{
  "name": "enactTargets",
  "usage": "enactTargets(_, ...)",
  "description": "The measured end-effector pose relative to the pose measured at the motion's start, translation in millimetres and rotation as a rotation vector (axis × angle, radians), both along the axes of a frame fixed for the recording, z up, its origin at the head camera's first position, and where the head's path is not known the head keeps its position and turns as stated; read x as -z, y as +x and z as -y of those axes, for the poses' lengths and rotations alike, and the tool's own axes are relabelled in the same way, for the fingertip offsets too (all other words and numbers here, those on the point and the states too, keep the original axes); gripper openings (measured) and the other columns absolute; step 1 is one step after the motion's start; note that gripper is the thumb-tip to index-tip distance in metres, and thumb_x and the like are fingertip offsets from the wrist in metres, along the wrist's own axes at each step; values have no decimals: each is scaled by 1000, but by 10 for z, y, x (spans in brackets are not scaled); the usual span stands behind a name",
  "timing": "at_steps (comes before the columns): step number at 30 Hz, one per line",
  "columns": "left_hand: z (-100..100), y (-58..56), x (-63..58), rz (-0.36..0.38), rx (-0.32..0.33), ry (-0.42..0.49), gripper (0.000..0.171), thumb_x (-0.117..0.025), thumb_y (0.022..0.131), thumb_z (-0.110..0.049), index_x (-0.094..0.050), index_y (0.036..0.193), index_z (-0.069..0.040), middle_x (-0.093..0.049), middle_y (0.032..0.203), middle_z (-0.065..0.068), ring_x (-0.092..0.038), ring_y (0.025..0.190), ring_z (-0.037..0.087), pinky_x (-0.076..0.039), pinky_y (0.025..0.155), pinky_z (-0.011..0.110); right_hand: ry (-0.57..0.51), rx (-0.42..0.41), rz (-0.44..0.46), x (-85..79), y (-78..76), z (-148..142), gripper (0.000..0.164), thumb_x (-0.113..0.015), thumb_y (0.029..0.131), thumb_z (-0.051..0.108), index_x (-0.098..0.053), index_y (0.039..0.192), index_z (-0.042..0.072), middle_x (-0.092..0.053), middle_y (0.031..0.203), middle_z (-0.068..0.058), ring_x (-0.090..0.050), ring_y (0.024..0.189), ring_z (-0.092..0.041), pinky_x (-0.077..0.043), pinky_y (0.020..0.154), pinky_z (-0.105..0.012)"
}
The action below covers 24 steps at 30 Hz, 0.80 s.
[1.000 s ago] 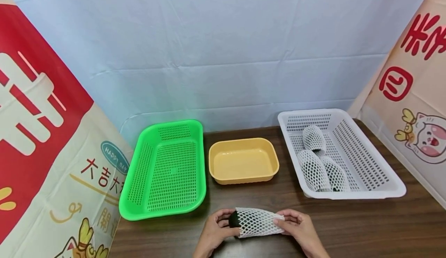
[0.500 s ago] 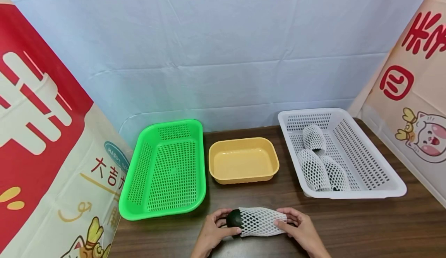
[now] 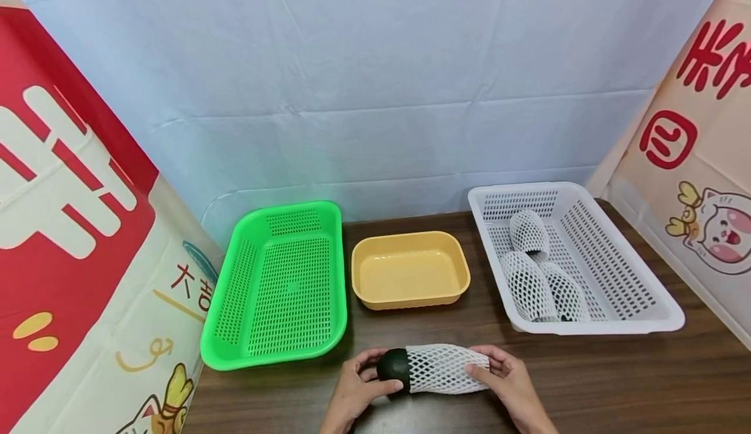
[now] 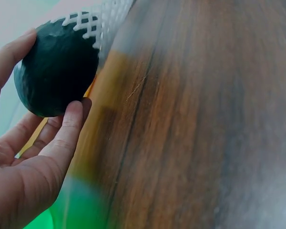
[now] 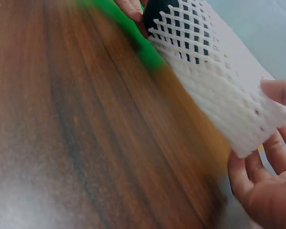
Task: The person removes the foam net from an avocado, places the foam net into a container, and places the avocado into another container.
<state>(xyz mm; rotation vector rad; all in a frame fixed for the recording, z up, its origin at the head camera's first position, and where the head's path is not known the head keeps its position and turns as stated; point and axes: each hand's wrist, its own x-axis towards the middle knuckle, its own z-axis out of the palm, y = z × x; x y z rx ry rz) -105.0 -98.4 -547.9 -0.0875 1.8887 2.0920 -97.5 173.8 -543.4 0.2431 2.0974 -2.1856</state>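
Note:
Just above the table's near side, my left hand [image 3: 362,387] pinches the bare end of a dark green avocado [image 3: 393,369]. The rest of the avocado sits inside a white foam net sleeve [image 3: 442,369]. At the sleeve's right end, my right hand [image 3: 506,382] pinches the mesh between thumb and fingers. In the left wrist view, the avocado [image 4: 57,69] has its rounded end uncovered, and fingertips press its two sides. In the right wrist view, the net sleeve [image 5: 219,95] has dark fruit showing through its far part, while the part nearest my right hand is flattened.
A green basket [image 3: 340,317] stands at left, a yellow tray [image 3: 411,303] in the middle and a white basket [image 3: 639,290] at right. Inside the white basket lie a sleeved fruit [image 3: 528,232] and two more like it. A white cloth [image 3: 375,95] hangs behind.
The net sleeve has slid right along the avocado, pulled by my right hand. More of the avocado's dark end now shows at my left hand, which has shifted slightly left.

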Motion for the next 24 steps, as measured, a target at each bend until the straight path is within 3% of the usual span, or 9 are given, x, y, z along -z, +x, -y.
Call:
enactTargets(5, 5, 3, -20, 7, 2, 8, 56, -81, 64, -14, -57, 114, -7, -55, 103, 12, -59, 87, 25, -50, 67, 33, -187, 3, 33, -53, 25, -6, 39, -66, 77, 4, -51, 111, -9, -59, 96, -20, -60, 81, -23, -51, 65, -36)
enactTargets(9, -8, 7, -72, 6, 9, 16, 56, -81, 64, -13, -57, 114, -8, -56, 104, 11, -59, 88, 25, -50, 67, 33, -240, -55, -24, -109, 23, 2, 45, -62, 81, 3, -43, 120, -9, -57, 102, -21, -60, 84, -27, -50, 67, -42)
enactTargets(15, -15, 30, -338, -90, 3, 17, 55, -80, 63, -9, -56, 112, -6, -58, 105, 13, -59, 89, 27, -50, 70, 33, -220, -96, -128, -142, -36, -15, 57, -62, 81, 3, -34, 131, 0, -56, 101, -20, -61, 78, -25, -51, 62, -40)
enactTargets(18, 7, 9, -341, -153, -10, -4, 55, -81, 62, -9, -55, 111, -5, -58, 107, 12, -59, 90, 26, -49, 73, 35, -191, -116, -194, -195, -65, -28, 60, -62, 82, 1, -32, 133, 3, -57, 96, -18, -60, 71, -19, -51, 54, -33)
enactTargets(24, 59, -4, -486, -214, -24, 21, 57, -81, 61, -6, -54, 111, -4, -56, 109, 14, -57, 93, 27, -49, 74, 37, -176, -110, -297, -445, -90, -18, 55, -58, 82, -5, -34, 132, 2, -58, 86, -7, -53, 59, -8, -42, 42, -22)
